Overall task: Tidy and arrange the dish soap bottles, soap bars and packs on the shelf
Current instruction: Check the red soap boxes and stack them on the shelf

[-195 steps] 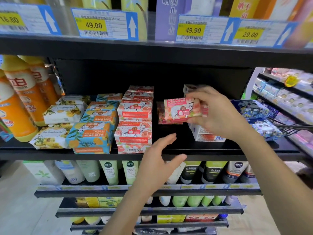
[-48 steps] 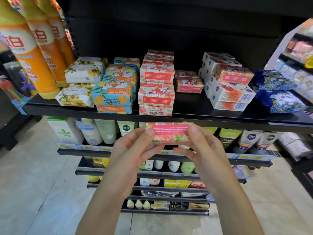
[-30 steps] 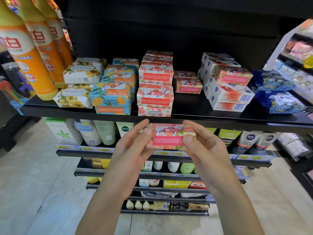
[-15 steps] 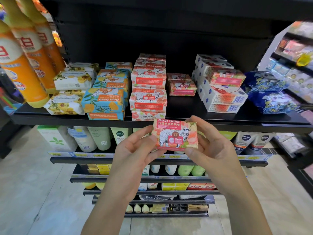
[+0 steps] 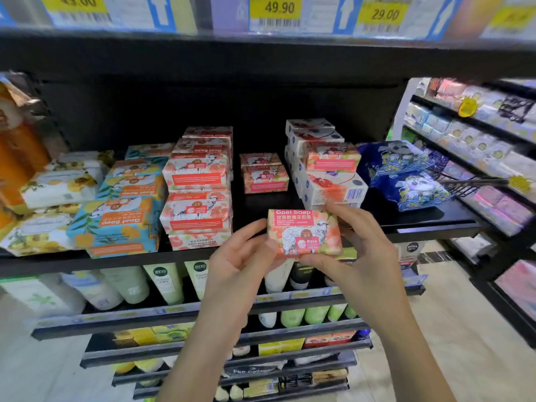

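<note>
A pink rose goat soap box (image 5: 304, 232) is held upright in front of the black shelf's (image 5: 420, 224) front edge, its printed face towards me. My left hand (image 5: 240, 265) pinches its left end and my right hand (image 5: 359, 256) grips its right side and bottom. On the shelf behind stand stacks of the same pink soap (image 5: 197, 187), two more pink boxes (image 5: 265, 174) further back, blue goat soap boxes (image 5: 124, 204), yellow-flowered packs (image 5: 55, 195), and white soap boxes (image 5: 324, 169) with one pink box on top.
Orange dish soap bottles (image 5: 17, 146) stand at the shelf's far left. Blue patterned packs (image 5: 406, 175) lie at the right end. Price tags (image 5: 275, 11) hang from the shelf above. Tubes (image 5: 165, 282) fill the shelf below. Another rack (image 5: 478, 140) stands to the right.
Both hands have lifted the pink soap box from below the shelf edge up to shelf level and turned its printed front towards me. The camera has tilted upward.
</note>
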{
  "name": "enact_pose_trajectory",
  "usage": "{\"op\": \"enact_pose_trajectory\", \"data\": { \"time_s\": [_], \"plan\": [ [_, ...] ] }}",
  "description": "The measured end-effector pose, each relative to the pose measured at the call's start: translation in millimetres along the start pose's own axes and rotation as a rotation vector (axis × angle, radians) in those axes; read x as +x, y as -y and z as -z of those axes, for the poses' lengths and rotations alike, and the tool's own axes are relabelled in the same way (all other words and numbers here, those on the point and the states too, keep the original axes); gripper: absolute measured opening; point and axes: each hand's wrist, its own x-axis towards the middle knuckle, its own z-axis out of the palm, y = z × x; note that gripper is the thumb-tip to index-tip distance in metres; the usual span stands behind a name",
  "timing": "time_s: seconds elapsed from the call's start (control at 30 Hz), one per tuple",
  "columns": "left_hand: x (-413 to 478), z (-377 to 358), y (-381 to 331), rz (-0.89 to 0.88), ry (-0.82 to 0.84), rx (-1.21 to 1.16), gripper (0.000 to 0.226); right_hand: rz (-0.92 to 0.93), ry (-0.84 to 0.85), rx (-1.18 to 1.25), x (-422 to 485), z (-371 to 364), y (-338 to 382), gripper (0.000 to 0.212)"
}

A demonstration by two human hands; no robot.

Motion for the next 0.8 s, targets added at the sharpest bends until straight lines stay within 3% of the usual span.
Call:
{"op": "enact_pose_trajectory", "data": {
  "time_s": [0.17, 0.3, 0.43, 0.53, 0.63, 0.8],
  "plan": [
    [33, -10, 6, -0.143, 0.01, 0.343, 0.06, -0.038, -0.041, -0.004, 36, 24, -14, 0.074],
    [54, -10, 17, -0.213, 0.023, 0.832, 0.064, -0.118, -0.083, -0.019, 67, 41, -27, 0.07],
    [66, -15, 24, -0.197, 0.063, 1.117, 0.076, -0.161, -0.075, -0.03, 89, 50, -34, 0.072],
    [69, -19, 26, -0.171, 0.044, 1.228, 0.075, -0.179, -0.084, -0.015, 100, 49, -41, 0.072],
    [70, -20, 27, -0.185, 0.016, 1.227, 0.071, -0.161, -0.093, -0.017, 108, 48, -46, 0.062],
    [70, -19, 31, -0.192, -0.004, 1.225, 0.071, -0.147, -0.122, -0.076, 105, 44, -51, 0.066]
  ]
}}
